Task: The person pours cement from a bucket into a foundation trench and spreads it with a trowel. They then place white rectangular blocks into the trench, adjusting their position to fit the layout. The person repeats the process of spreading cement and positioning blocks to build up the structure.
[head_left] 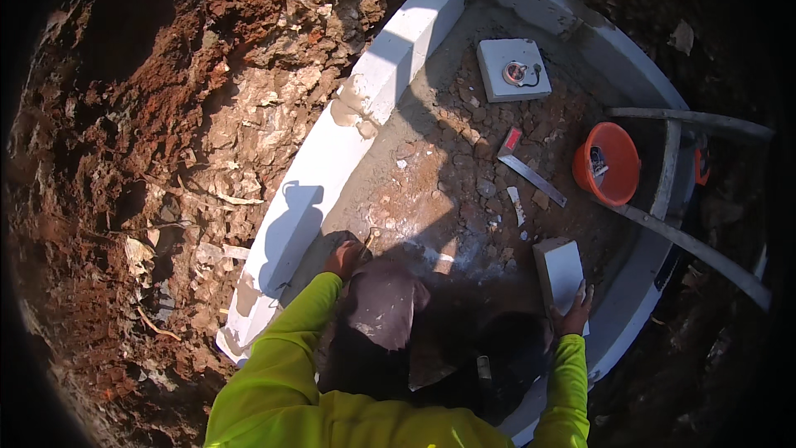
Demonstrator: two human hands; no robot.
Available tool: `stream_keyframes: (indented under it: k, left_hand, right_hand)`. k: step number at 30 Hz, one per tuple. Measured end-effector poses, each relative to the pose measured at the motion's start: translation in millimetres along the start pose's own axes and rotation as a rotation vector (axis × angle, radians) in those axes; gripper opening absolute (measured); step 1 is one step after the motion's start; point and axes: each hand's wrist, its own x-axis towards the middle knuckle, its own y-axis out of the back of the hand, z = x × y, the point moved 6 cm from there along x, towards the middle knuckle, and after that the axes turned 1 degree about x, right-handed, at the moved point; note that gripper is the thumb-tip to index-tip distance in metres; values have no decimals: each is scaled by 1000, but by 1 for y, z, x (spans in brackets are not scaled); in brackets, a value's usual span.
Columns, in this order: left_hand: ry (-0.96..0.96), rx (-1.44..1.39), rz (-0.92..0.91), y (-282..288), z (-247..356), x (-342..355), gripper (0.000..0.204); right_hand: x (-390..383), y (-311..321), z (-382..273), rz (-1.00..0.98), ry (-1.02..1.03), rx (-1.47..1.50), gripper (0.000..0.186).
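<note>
My left hand is closed near the inner face of the white block wall, with what looks like a thin pale stick at its fingertips, too small to be sure. My right hand grips a white block lying at the lower right inside the enclosure. A metal square with a red handle lies on the rubble floor beyond. An orange bucket with small items inside stands to the right. My knees are partly in deep shadow between my arms.
Another white block with a small round object and cord on top sits at the far end. Long straight bars cross the right wall near the bucket. Rough reddish excavated earth lies outside the left wall.
</note>
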Motion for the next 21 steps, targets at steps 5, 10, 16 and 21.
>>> stream_keyframes:
  k: [5,10,16,21]
  left_hand:
    - [326,494,-392,79,-19,-173,57]
    - [486,205,-184,184,146,-227,59]
    - [194,-183,310,406,357,-255,54]
    - [-507,-572,635,669,613,-221,61]
  right_hand:
    - [-98,66,-32,9,163,229,96]
    - [-147,10,22,-454,101,-40,81]
    - [-162,176,-90,-520,200,82,80]
    - [-145,318,-99,-254,260,167,72]
